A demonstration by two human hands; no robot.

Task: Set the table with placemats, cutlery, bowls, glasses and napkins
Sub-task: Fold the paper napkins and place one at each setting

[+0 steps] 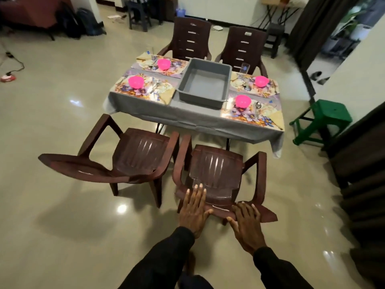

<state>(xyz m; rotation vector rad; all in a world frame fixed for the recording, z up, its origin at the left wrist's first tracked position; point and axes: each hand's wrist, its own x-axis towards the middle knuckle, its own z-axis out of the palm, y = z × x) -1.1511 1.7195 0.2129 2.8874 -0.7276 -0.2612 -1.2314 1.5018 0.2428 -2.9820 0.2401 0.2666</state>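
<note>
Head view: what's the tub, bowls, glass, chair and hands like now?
Grey plastic tub: empty.
Pink plastic bowls: upright on floral placemats.
Clear glass: upright.
Nearest brown plastic chair: pulled out.
Left hand: open, flat on chair back.
Right hand: open, on chair back.

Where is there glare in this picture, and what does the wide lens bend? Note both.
Head view: white glare patches on the glossy floor; head view: the lens tilts the dark curtain at right and stretches the near left chair.

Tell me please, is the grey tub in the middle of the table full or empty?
Empty. The grey tub shows its bare floor and inner walls, and nothing lies in it.
</note>
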